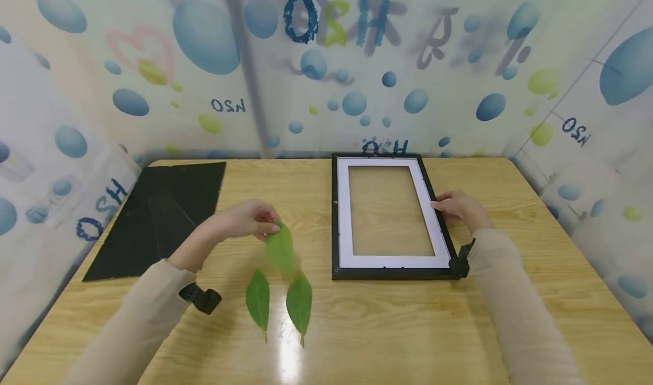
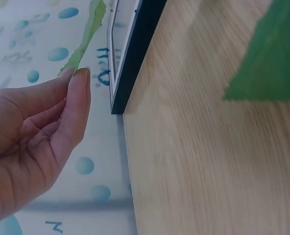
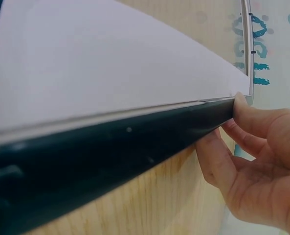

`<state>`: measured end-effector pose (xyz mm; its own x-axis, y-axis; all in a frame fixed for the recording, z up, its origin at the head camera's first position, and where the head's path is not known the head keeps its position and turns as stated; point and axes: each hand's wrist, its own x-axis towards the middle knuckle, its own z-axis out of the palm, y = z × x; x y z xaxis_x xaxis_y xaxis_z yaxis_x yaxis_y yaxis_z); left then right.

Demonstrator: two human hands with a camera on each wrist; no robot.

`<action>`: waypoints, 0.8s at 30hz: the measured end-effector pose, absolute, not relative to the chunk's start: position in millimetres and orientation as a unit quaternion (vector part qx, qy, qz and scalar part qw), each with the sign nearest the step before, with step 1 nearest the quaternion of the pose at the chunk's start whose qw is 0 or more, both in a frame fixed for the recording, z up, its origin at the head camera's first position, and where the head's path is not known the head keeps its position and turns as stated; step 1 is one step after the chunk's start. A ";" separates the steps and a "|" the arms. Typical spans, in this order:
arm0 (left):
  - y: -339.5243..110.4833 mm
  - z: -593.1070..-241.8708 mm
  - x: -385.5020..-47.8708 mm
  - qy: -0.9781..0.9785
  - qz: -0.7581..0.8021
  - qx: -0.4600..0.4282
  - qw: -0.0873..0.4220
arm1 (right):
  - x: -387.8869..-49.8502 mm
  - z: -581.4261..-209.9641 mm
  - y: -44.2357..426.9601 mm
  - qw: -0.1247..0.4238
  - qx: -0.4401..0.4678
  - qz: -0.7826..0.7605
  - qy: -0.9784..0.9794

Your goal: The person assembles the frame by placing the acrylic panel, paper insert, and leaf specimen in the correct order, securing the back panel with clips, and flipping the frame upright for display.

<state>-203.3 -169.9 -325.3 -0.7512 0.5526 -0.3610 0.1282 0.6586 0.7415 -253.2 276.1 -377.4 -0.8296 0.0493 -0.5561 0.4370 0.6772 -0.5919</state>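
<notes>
A single green leaf (image 1: 280,252) hangs from my left hand (image 1: 249,219), pinched at one end between thumb and fingers above the table. In the left wrist view the leaf (image 2: 87,39) appears nearly edge-on beyond the fingertips. Two more green leaves, the left one (image 1: 258,299) and the right one (image 1: 299,303), lie side by side below that hand. My right hand (image 1: 463,210) grips the right side of a black picture frame (image 1: 335,220) with a white mat (image 1: 345,215). The right wrist view has the thumb on the rim and fingers against the outer side.
A black backing board (image 1: 127,232) lies at the left of the wooden table (image 1: 388,328). A curtain or sheet printed with blue drops (image 1: 313,64) stands along the back and both sides. The picture frame is near the table's back edge.
</notes>
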 end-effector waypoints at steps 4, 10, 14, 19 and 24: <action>-147.8 -326.6 -218.3 0.861 0.365 0.207 0.289 | -251.8 -375.7 278.5 0.255 0.145 -0.377 0.879; -113.4 -325.8 -237.4 0.861 0.365 0.204 0.291 | -251.7 -375.6 274.9 0.248 0.156 -0.388 0.874; -95.5 -330.5 -249.0 0.858 0.372 0.201 0.291 | -252.3 -377.8 272.6 0.247 0.150 -0.381 0.878; -74.2 -335.9 -264.2 0.861 0.375 0.198 0.282 | -253.4 -379.1 272.7 0.246 0.156 -0.377 0.879; -49.2 -352.6 -296.1 0.855 0.383 0.207 0.281 | -252.8 -378.4 275.9 0.242 0.157 -0.381 0.878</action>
<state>-296.1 -49.2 -352.6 -0.7559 0.5695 -0.3228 0.1385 0.6211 0.7714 -252.8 275.9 -378.4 -0.8333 0.0909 -0.5452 0.4602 0.6604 -0.5934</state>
